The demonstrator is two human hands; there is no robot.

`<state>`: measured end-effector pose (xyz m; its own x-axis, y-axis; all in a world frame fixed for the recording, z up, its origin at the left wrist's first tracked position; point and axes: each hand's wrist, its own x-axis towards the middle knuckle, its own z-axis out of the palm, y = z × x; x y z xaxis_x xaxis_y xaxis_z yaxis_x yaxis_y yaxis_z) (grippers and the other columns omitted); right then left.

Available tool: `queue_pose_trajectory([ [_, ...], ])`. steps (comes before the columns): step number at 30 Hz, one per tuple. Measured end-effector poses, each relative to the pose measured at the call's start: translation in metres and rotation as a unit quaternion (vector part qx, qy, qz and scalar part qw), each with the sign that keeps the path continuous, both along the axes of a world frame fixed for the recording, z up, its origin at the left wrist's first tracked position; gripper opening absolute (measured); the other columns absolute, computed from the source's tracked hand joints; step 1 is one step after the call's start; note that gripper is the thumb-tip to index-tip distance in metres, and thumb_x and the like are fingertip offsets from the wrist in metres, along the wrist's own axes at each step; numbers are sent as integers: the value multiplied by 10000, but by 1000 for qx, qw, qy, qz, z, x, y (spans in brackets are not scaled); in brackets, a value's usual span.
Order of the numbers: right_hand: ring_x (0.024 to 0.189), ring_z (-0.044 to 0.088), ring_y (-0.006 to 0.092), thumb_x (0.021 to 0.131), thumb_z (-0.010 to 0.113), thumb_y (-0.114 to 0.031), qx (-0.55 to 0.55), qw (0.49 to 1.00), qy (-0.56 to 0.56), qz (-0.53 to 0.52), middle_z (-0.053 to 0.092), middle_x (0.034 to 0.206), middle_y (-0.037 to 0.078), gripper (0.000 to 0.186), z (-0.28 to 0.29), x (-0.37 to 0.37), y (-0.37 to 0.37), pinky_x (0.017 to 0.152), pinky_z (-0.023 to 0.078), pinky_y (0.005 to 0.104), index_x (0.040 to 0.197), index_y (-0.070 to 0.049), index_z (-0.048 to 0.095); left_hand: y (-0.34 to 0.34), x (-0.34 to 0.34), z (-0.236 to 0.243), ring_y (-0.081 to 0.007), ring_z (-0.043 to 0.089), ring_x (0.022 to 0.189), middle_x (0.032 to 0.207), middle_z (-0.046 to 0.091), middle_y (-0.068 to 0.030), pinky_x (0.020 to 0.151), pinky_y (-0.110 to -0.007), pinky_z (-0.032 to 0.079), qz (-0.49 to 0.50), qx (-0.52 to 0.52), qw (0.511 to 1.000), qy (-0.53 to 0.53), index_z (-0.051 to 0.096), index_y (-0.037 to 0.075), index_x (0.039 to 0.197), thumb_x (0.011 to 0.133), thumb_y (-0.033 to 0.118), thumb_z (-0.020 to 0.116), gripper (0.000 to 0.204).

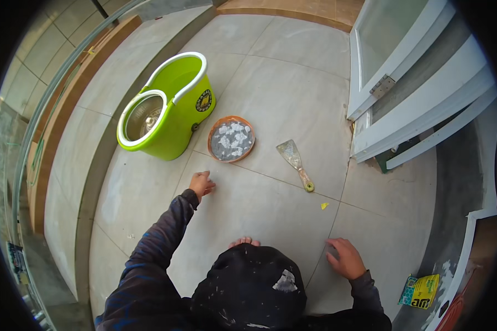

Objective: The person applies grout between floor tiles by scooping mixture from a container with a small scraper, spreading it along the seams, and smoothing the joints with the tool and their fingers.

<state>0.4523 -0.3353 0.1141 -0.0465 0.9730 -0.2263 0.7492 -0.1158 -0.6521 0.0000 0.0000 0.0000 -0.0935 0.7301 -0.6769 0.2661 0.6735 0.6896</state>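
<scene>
My left hand (202, 185) hangs over the floor tiles just below a round orange-brown dish (252, 144), its fingers loosely bent with nothing seen in them. In the dish lies a grey mass topped with white lumps (231, 139). Farther right, a putty knife (296, 165) with a stained blade rests flat, its handle end pointing toward me. At the lower right my right hand (347, 258) is empty, thumb apart from the fingers, nearest to a small yellow scrap (324, 206).
A green mop bucket (174, 121) with a metal spin basket (147, 118) stands at the left beside a raised step (102, 146). White door frames (414, 116) line the right. A yellow and teal packet (419, 291) lies at lower right. My bare toes (244, 241) show beyond my black-clothed knee (243, 284).
</scene>
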Motion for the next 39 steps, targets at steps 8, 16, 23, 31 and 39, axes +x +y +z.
queue_pose_trajectory([
  [8,1179,619,385,889,731,-155,-14,993,-115,31,672,1213,174,405,-11,-35,172,1022,502,483,1268,-49,636,142,73,-67,-274,732,833,1196,665,-223,703,-368,611,46,180,982,-41,507,-89,1301,1045,383,578,541],
  [16,1073,671,335,944,659,-191,37,971,-142,-190,712,1088,117,276,-48,172,73,923,540,468,1201,-90,653,130,138,-100,-393,690,1061,1266,631,-270,824,-477,669,82,118,987,-72,474,-120,1334,1017,165,459,426],
  [23,1028,654,407,894,691,-88,176,661,-499,-531,701,1048,212,182,0,397,-173,919,521,476,1063,-23,706,110,155,-117,-299,680,1139,1229,661,-199,968,-391,617,39,164,966,-196,608,-131,1179,1067,211,526,369],
  [31,1002,664,410,1070,443,-285,-118,704,-337,-614,704,1061,194,355,-220,41,-119,863,528,519,1093,-18,677,48,141,-63,-404,620,1161,1263,579,-201,1114,-602,505,214,203,900,-322,511,-40,1190,1019,154,509,258],
  [39,1115,645,432,1084,406,-467,-164,732,-308,-585,692,1168,238,526,-223,-1,-117,955,503,531,1205,-22,658,-34,116,-26,-380,577,1304,1366,600,-167,1130,-587,479,195,231,879,-370,548,49,1290,1064,262,490,316],
])
